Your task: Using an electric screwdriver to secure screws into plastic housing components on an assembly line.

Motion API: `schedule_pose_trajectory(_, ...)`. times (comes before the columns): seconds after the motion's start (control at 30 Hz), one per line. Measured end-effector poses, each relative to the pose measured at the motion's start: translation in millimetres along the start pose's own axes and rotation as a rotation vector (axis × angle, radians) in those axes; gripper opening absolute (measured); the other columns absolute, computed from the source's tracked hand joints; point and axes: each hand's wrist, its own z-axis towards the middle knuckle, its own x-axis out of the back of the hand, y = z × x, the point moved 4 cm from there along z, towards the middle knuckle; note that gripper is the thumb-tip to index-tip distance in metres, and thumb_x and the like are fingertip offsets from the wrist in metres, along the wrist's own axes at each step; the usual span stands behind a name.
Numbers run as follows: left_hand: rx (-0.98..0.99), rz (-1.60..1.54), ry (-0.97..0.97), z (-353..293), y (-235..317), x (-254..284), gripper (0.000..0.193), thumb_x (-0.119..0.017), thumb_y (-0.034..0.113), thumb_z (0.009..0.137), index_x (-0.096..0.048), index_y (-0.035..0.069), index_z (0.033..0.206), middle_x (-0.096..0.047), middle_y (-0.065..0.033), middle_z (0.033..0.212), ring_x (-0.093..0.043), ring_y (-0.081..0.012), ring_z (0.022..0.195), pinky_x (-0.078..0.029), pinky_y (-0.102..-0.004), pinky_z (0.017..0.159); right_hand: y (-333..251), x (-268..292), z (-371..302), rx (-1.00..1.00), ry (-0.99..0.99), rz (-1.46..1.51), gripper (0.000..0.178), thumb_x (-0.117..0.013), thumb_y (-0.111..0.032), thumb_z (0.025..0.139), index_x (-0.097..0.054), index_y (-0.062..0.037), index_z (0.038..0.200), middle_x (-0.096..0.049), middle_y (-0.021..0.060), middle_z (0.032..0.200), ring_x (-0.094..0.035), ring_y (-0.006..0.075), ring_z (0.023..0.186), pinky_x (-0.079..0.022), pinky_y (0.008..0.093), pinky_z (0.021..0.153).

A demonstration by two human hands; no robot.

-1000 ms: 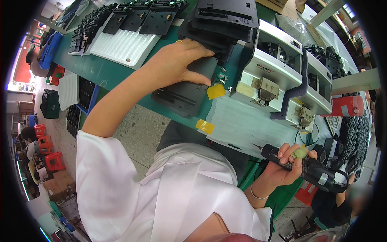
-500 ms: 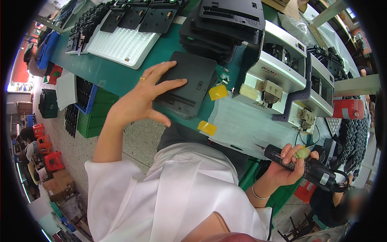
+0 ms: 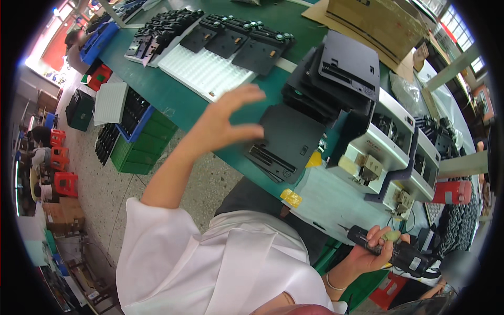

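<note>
My left hand [image 3: 226,118] hovers over the green table with its fingers spread, holding nothing. Just right of it lies a flat black plastic panel [image 3: 294,137], apparently on top of another one whose edge shows underneath. The fingertips reach toward the panel's left edge; whether the thumb touches it I cannot tell. Low on the right, my right hand [image 3: 375,253] grips a black electric screwdriver [image 3: 411,262], its thin bit pointing left. A pale green cover sits on one of that hand's fingers.
Beyond the panel rises a stack of similar black panels [image 3: 350,60]. A white ridged tray [image 3: 197,79] bears black parts at the far left. Two silver machines [image 3: 386,137] stand on the right, behind a white sheet [image 3: 336,197]. A cardboard box [image 3: 375,21] is at the back.
My left hand has come off the panel's surface to its left side, fingers still apart. The whole view has shifted. My right hand keeps its grip on the screwdriver.
</note>
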Motion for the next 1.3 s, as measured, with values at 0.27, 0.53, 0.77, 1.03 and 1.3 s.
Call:
schedule_pose_trajectory(0.27, 0.433, 0.701, 0.293, 93.6, -93.1, 28.3, 0.108, -0.067, 0.073, 0.067, -0.033, 0.008, 0.146, -0.032, -0.0220, 0.149, -0.040, -0.0413, 0.132, -0.031, -0.0497, 0.108, 1.4, -13.0, 2.3, 0.007, 0.014, -0.047, 0.043, -0.055, -0.009, 0.082, -0.039, -0.0046, 0.122, -0.043, 0.0011, 0.068, -0.042, 0.0095, 0.053, -0.035, 0.0254, 0.048)
schedule_pose_trajectory(0.53, 0.264, 0.785, 0.426, 110.2, -112.0, 11.9, 0.098, -0.077, 0.057, 0.070, -0.036, 0.006, 0.142, -0.044, -0.0197, 0.142, -0.046, -0.0352, 0.129, -0.041, -0.0430, 0.103, -8.9, -27.0, 26.5, 0.010, -0.036, 0.173, 0.039, -0.052, -0.009, 0.087, -0.040, -0.0109, 0.123, -0.043, -0.0001, 0.069, -0.043, 0.0104, 0.058, -0.039, 0.0299, 0.058)
schedule_pose_trajectory(0.77, 0.028, 0.719, 0.574, 91.0, -99.8, 21.6, 0.089, -0.079, 0.050, 0.071, -0.040, 0.006, 0.138, -0.049, -0.0189, 0.132, -0.045, -0.0352, 0.125, -0.040, -0.0433, 0.102, -5.2, -59.2, 66.6, 0.194, -0.215, 0.173, 0.042, -0.054, -0.008, 0.087, -0.037, -0.0073, 0.126, -0.052, 0.0061, 0.072, -0.052, 0.0173, 0.058, -0.046, 0.0372, 0.059)
schedule_pose_trajectory(1.03, -0.053, 0.431, 0.537, 23.4, -20.0, 38.0, 0.086, -0.083, 0.030, 0.073, -0.035, 0.003, 0.138, -0.040, -0.0172, 0.138, -0.045, -0.0319, 0.128, -0.038, -0.0415, 0.106, 16.5, -71.9, 77.9, 0.260, -0.215, 0.080, 0.043, -0.055, 0.001, 0.082, -0.038, -0.0003, 0.121, -0.057, 0.0122, 0.066, -0.055, 0.0197, 0.050, -0.053, 0.0381, 0.056)
schedule_pose_trajectory(1.3, -0.201, 0.225, 0.280, -44.8, 95.2, -0.5, 0.096, -0.084, 0.039, 0.066, -0.030, 0.007, 0.139, -0.039, -0.0240, 0.141, -0.048, -0.0377, 0.126, -0.039, -0.0470, 0.105, 19.2, -82.4, 80.0, 0.274, -0.271, 0.007, 0.042, -0.057, 0.003, 0.082, -0.039, 0.0001, 0.119, -0.057, 0.0114, 0.065, -0.054, 0.0175, 0.048, -0.052, 0.0348, 0.053)
